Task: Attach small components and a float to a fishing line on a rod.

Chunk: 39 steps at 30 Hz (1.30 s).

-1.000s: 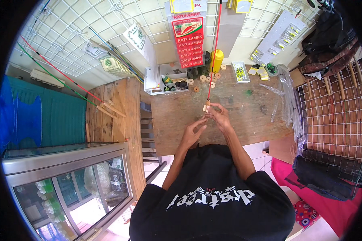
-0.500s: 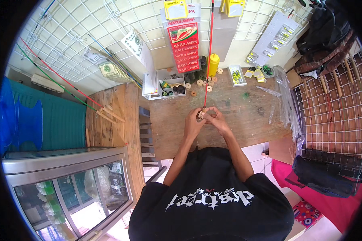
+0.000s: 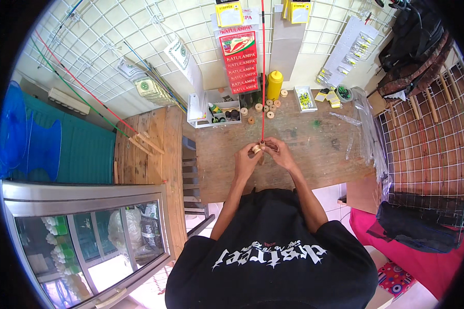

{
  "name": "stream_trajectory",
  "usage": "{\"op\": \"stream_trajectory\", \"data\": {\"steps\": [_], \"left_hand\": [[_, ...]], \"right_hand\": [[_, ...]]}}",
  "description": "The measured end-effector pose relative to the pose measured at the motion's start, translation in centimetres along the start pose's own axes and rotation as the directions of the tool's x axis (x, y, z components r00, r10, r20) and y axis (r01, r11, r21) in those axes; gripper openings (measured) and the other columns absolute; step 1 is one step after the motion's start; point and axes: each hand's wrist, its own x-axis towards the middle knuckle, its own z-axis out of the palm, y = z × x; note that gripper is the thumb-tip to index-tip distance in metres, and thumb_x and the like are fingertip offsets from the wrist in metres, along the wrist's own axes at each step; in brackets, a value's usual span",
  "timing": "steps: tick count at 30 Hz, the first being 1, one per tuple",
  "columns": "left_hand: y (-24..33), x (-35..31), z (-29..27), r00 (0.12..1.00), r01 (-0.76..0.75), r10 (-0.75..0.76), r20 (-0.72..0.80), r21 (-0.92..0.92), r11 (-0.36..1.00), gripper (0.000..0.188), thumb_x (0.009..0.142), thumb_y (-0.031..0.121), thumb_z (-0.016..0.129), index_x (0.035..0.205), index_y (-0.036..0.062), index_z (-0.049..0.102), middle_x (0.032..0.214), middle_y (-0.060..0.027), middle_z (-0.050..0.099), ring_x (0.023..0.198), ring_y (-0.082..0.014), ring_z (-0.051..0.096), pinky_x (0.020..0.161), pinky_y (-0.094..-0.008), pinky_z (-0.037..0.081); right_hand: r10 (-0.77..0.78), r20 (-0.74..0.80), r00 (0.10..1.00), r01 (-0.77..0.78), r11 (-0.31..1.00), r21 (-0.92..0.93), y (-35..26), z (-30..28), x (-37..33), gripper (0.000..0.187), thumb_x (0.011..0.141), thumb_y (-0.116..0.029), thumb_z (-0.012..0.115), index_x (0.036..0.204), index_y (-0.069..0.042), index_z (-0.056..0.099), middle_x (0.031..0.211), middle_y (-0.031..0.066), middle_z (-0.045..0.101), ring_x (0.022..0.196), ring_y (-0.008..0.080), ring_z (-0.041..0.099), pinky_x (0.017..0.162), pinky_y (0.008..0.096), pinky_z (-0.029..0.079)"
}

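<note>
A thin red fishing rod [image 3: 263, 110] stretches away from me over the worktable [image 3: 224, 177] toward the wall. My right hand [image 3: 279, 154] pinches its wooden handle [image 3: 262, 144] at the near end of the red shaft. Beside it, the bent fingers of my left hand [image 3: 246, 160] grip a small pale wooden spool [image 3: 256, 149]. The two hands almost meet, and their fingers hide part of the handle. Several similar wooden spools [image 3: 270, 115] lie farther back on the table.
Behind my hands stand a white divided box [image 3: 226, 122], a yellow squeeze bottle [image 3: 275, 85] and a white tray of small yellow-green pieces [image 3: 304, 99]. Clear plastic sleeves [image 3: 368, 123] lie along the right side. A glass-fronted cabinet [image 3: 87, 198] is at left.
The rod's far end has swung left, so the shaft now looks nearly straight. The spool in my left hand shows more plainly. The whole view has shifted slightly.
</note>
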Motion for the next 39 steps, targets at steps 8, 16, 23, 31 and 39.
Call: {"op": "stream_trajectory", "data": {"steps": [8, 16, 23, 31, 39], "left_hand": [[1.4, -1.2, -0.3, 0.995, 0.093, -0.089, 0.037, -0.117, 0.989, 0.03, 0.08, 0.013, 0.073, 0.104, -0.0019, 0.065, 0.087, -0.0086, 0.069, 0.082, -0.0137, 0.065, 0.075, -0.0285, 0.052], [0.3, -2.9, -0.7, 0.993, 0.044, -0.016, 0.115, -0.247, 0.968, 0.04, 0.079, 0.005, 0.071, 0.116, 0.0008, 0.058, 0.103, -0.0101, 0.067, 0.092, -0.014, 0.064, 0.08, -0.0297, 0.053], [2.5, -4.3, -0.1, 0.997, -0.032, 0.031, -0.064, 0.0, 1.0, 0.041, 0.078, 0.003, 0.069, 0.118, 0.0009, 0.057, 0.109, -0.0135, 0.061, 0.094, -0.0208, 0.065, 0.08, -0.0306, 0.054], [1.3, -6.5, 1.3, 0.973, -0.036, 0.042, -0.226, 0.032, 0.999, 0.044, 0.075, -0.009, 0.064, 0.117, 0.0006, 0.058, 0.118, -0.0164, 0.054, 0.102, -0.0279, 0.062, 0.083, -0.0326, 0.055], [-0.3, -7.2, 2.3, 0.939, -0.05, 0.058, -0.338, 0.032, 0.998, 0.042, 0.074, -0.012, 0.062, 0.114, 0.0001, 0.06, 0.124, -0.0169, 0.053, 0.104, -0.0298, 0.062, 0.085, -0.0329, 0.055]], "right_hand": [[-0.056, -0.13, 0.99, 0.056, 0.998, 0.002, -0.5, 0.2, -1.6, 0.023, 0.087, -0.003, 0.062, 0.11, 0.0, 0.059, 0.103, 0.0131, 0.068, 0.1, 0.0204, 0.065, 0.085, 0.0333, 0.052], [-0.086, -0.064, 0.994, 0.074, 0.981, -0.178, -2.6, 1.1, -3.3, 0.024, 0.087, 0.001, 0.061, 0.11, 0.001, 0.058, 0.1, 0.0106, 0.066, 0.098, 0.0176, 0.064, 0.083, 0.032, 0.053], [-0.157, -0.069, 0.985, 0.141, 0.971, -0.193, -5.5, 2.3, -3.9, 0.034, 0.085, 0.003, 0.06, 0.117, -0.004, 0.054, 0.102, 0.0153, 0.065, 0.094, 0.0248, 0.066, 0.073, 0.0366, 0.057], [-0.189, -0.056, 0.98, 0.166, 0.945, -0.282, -4.9, 4.1, -4.0, 0.029, 0.083, 0.003, 0.06, 0.111, -0.001, 0.054, 0.098, 0.0186, 0.062, 0.091, 0.0302, 0.067, 0.068, 0.0369, 0.058], [-0.188, 0.022, 0.982, 0.186, 0.939, -0.288, -4.1, 4.2, -4.6, 0.023, 0.082, 0.0, 0.063, 0.102, 0.002, 0.053, 0.094, 0.0192, 0.063, 0.081, 0.0321, 0.069, 0.064, 0.0372, 0.056]]}}
